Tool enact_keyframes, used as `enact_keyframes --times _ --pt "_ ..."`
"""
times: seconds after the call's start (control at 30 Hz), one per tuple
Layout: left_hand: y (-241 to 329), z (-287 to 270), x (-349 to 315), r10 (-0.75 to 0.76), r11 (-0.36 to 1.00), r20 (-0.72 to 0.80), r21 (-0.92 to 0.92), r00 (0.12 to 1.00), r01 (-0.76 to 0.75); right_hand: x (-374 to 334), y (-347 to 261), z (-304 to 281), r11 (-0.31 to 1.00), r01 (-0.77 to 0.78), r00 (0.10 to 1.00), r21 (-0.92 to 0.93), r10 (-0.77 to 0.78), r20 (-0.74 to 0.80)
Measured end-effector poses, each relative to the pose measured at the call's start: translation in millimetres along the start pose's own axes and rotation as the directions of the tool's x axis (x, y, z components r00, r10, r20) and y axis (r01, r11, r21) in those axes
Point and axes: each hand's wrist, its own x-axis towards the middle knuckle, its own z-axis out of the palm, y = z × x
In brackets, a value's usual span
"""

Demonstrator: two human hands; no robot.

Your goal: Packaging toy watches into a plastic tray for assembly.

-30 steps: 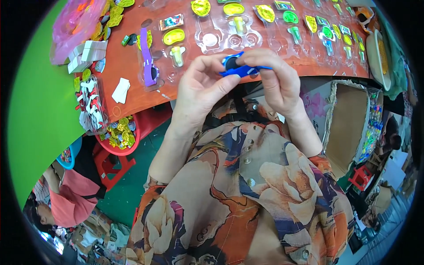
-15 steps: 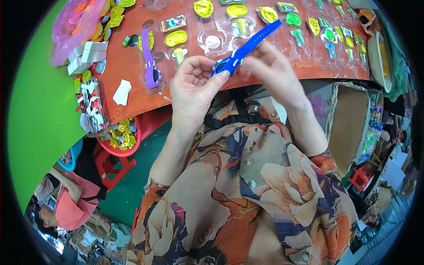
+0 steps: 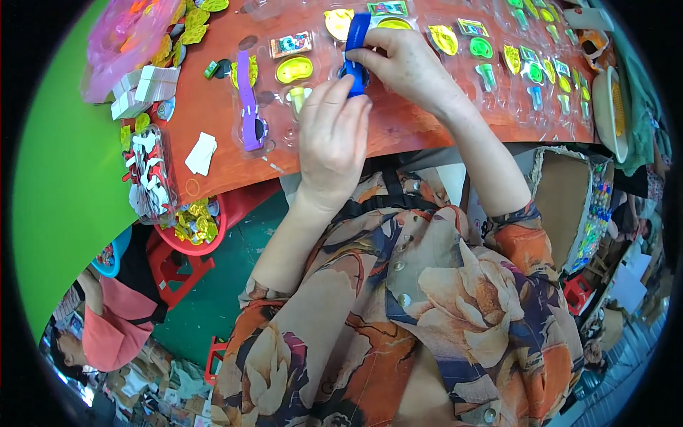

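Observation:
A blue toy wristwatch [image 3: 358,39] stands lengthwise over a clear plastic blister tray at the table's near side. My left hand [image 3: 333,139] is closed with its fingertips on the strap's near end, and my right hand [image 3: 409,67] pinches the strap higher up. The dark watch face is partly hidden between my fingers. Left of my hands, a purple toy watch [image 3: 250,114] lies in another tray section. Between them sit a small picture card [image 3: 290,45], a yellow oval piece [image 3: 294,70] and a pale tube with a yellow top [image 3: 297,98], partly behind my left hand.
More filled blister trays with yellow foil packs [image 3: 443,40] and green pieces [image 3: 481,48] run off right. Left are white card stacks [image 3: 156,84], a clear box of red and white parts [image 3: 148,174] and loose white cards [image 3: 201,154]. A red basin [image 3: 223,226] stands below the edge; another person sits lower left.
The blue watch has moved from in front of me to over the tray and turned from slanted to nearly upright in view. My right hand now grips its strap; my left has turned palm down.

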Motion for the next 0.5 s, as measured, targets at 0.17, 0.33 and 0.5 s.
enact_keyframes --times 0.17,0.33,0.5 --pt "-4 13 2 0.045 0.989 0.145 0.131 0.988 -0.064 -1 4 8 0.96 0.018 0.991 -0.281 -0.054 -0.123" --pt "4 13 13 0.022 0.987 0.248 0.15 0.969 -0.06 8 -10 6 0.915 -0.007 0.947 -0.403 -0.123 -0.297" --pt "-2 8 12 0.001 0.987 0.322 0.15 0.947 -0.052 19 -1 14 0.761 0.177 0.978 -0.624 -0.206 0.026"
